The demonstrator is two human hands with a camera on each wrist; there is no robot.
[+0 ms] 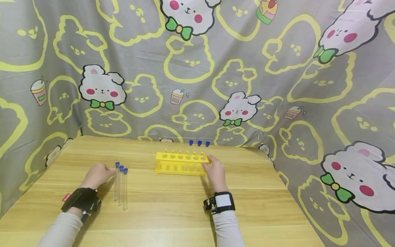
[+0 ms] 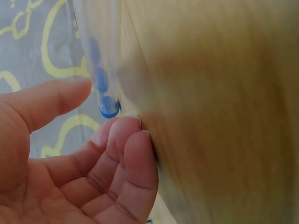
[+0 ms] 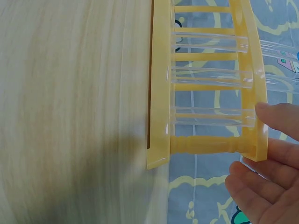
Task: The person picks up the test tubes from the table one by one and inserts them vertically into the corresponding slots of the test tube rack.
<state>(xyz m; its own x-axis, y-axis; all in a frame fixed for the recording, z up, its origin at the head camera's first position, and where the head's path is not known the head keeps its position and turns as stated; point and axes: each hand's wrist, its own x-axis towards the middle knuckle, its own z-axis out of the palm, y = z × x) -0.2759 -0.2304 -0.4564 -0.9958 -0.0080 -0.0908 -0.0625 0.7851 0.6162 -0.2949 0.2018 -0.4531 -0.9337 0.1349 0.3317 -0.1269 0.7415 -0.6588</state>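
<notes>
pale sleeves lie closest, each running up to a dark strap, and beyond them the person's two hands are well apart over the table. the right hand has the right end of the yellow rack, pinching the top bar between thumb and fingers. three tubes stand in the rack's three right-hand holes, blue caps up; the three holes to the left show no tube. over on the left, three loose tubes lie side by side on the table, capped ends away from the person. the left hand is right at those capped ends, thumb parted from loosely bent fingers; whether a fingertip touches the nearest tube i can't tell. to my eye the step in hand is steadying the rack while reaching for a loose tube. the next move seems to call for a light pinch just below one cap, lifting that tube without rolling its neighbours, while the rack stays put.
</notes>
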